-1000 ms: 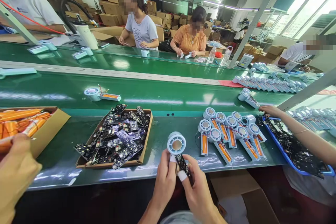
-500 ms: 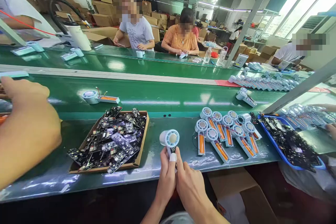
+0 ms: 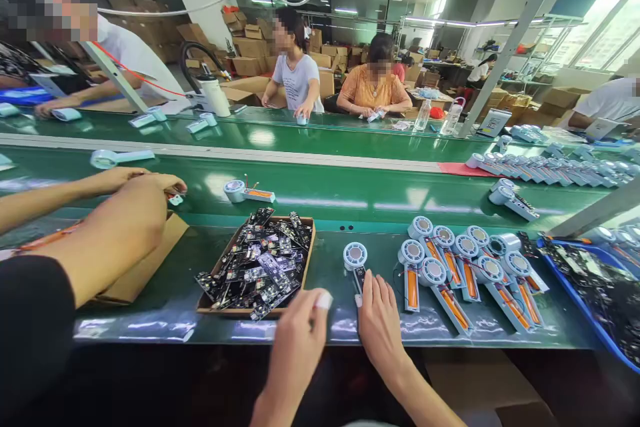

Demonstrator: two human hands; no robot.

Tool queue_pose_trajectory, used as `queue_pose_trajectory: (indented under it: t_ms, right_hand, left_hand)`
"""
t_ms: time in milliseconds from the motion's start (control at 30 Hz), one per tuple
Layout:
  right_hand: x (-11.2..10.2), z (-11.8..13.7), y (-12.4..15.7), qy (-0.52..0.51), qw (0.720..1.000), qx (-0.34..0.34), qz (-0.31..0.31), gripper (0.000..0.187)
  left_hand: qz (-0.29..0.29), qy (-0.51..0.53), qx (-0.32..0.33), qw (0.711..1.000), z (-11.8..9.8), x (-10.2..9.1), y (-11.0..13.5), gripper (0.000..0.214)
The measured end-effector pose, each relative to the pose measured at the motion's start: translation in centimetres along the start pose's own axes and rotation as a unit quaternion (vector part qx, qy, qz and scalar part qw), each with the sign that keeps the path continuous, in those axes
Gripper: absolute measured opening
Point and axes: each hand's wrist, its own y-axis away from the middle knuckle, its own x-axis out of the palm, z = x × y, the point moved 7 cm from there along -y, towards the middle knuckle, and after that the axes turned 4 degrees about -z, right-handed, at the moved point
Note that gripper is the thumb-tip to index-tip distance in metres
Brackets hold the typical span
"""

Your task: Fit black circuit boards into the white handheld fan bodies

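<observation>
A light-blue handheld fan lies on the bench in front of me, its round head away from me. A black circuit board shows in its handle. My right hand is closed around the lower handle, fingers along its right side and white-tipped thumb on the left. My left hand is off the fan, loosely curled and closed, with nothing visible in it; its thumb has a white covering. It is close to the front edge of a cardboard tray heaped with circuit boards.
Several open fans with orange strips in their handles lie to the right, beside a blue tray of boards. A co-worker's arms reach over a cardboard box at left. Fans sit on the green conveyor; people work behind it.
My left hand has let go of the fan and moved left towards the tray. The fan now lies on the bench under my right hand. The view has shifted left.
</observation>
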Motion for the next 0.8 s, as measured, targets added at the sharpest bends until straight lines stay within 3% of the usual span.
queue_pose_trajectory:
  t_ms: [67,100,167,300,433,500,600,633,700,733,800]
  right_hand:
    - [0.4,0.4,-0.4,-0.025,0.999,-0.009,-0.021,0.068]
    - [0.5,0.5,-0.6,-0.038,0.999,-0.013,-0.019,0.068]
    - [0.3,0.9,-1.0,-0.066,0.998,-0.021,-0.005,0.067]
    - [-1.3,0.8,-1.1,-0.132,0.991,-0.020,0.005,0.064]
    - [-3.5,-0.8,-0.5,-0.186,0.983,0.005,0.006,0.055]
    - [-4.8,-2.3,-0.3,-0.209,0.978,0.016,0.002,0.050]
    - [-6.9,-5.4,-0.3,-0.232,0.972,0.042,-0.007,0.039]
    - [-7.5,-6.5,-0.4,-0.230,0.971,0.059,-0.010,0.034]
    - [-8.3,-8.3,-0.6,-0.201,0.975,0.093,-0.017,0.031]
    - [-8.4,-8.8,-0.8,-0.175,0.979,0.103,-0.018,0.031]
    - [-8.3,-8.9,-1.4,-0.108,0.988,0.107,-0.009,0.030]
  left_hand:
    - [-0.143,-0.166,0.034,0.975,0.1,-4.7,-0.9,0.037]
    - [-0.167,-0.246,0.030,0.954,0.4,-6.2,-1.6,0.036]
    - [-0.130,-0.362,0.042,0.922,0.8,-7.5,-3.4,0.036]
    - [0.019,-0.442,0.153,0.884,0.9,-6.3,-6.2,0.051]
    - [0.053,-0.446,0.214,0.867,0.8,-5.5,-7.7,0.042]
    - [0.050,-0.416,0.233,0.877,0.5,-6.0,-8.3,0.032]
    - [0.016,-0.276,0.226,0.934,-0.3,-7.6,-8.9,0.018]
    - [-0.009,-0.209,0.198,0.958,-0.5,-8.3,-8.9,0.014]
    - [-0.086,-0.070,0.073,0.991,0.0,-9.2,-8.4,0.020]
    - [-0.124,0.008,0.009,0.992,0.3,-9.1,-7.6,0.031]
    - [-0.127,0.176,-0.086,0.972,0.3,-6.8,-5.6,0.050]
